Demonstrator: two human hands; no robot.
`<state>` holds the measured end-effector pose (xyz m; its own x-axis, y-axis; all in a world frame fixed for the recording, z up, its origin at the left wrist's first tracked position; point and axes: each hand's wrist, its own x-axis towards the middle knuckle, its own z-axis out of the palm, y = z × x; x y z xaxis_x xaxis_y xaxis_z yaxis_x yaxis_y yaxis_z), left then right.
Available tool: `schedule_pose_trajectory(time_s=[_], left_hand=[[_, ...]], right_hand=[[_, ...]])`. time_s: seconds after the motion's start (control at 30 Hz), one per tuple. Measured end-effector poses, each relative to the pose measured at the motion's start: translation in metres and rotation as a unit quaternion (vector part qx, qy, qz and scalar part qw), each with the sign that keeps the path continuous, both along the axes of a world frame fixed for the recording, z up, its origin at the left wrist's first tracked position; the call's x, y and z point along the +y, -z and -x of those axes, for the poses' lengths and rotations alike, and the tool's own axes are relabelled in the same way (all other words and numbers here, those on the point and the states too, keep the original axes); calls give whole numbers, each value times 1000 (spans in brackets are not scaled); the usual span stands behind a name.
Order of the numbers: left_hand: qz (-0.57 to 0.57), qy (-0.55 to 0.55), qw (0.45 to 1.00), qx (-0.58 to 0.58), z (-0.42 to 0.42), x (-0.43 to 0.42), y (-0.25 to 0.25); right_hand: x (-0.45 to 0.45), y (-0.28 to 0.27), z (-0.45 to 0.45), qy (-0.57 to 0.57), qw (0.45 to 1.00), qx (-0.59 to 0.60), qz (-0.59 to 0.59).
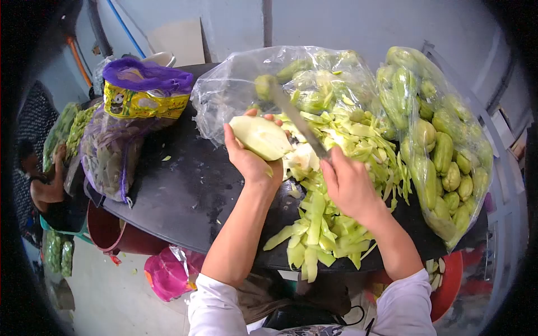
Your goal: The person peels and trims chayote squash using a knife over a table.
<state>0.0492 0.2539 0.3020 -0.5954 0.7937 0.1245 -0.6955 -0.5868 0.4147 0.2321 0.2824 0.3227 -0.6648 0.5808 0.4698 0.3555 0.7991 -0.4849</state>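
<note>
My left hand (253, 166) cradles a peeled, pale green chayote (259, 136), palm up above the black table (185, 185). In my right hand (352, 183) is a knife (301, 124), its blade pointing up and left, slightly blurred and apart from the chayote. Beneath and between my hands spreads a heap of green peelings (316, 221), some hanging over the table's near edge. Behind it lies a clear plastic bag (224, 92) with unpeeled chayotes in it. Another clear bag (445, 151), full of whole chayotes, leans at the right.
A purple mesh sack (115, 151) with a yellow label stands at the table's left end. Below are a dark red tub (120, 235), a pink bag (171, 274) and a red basin (453, 280) holding pale pieces. Another person (47, 190) is at far left.
</note>
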Motion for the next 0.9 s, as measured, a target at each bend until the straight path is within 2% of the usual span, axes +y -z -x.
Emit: schedule_pose_trajectory(time_s=[0.03,0.13,0.23,0.3,0.5,0.73,0.9], left_hand=[[-3,-42,999,-29,3,0,-1],[-15,-65,998,-19,4,-4,-5],[-33,-82,996,-4,6,-6,-4],[-85,-53,995,-22,10,-7,-2],[-122,-34,992,-12,15,-12,0],[-126,-5,992,-14,2,-12,0],[-72,-24,997,5,-8,-12,0]], right_hand=[[-5,5,0,-3,1000,4,0],[-13,23,2,-65,986,-29,-148],[-19,22,3,-44,980,-77,-178],[-21,21,2,-42,977,-84,-191],[-22,22,2,-41,968,-108,-223],[-24,22,7,-12,960,-130,-248],[-25,26,12,2,957,-121,-265]])
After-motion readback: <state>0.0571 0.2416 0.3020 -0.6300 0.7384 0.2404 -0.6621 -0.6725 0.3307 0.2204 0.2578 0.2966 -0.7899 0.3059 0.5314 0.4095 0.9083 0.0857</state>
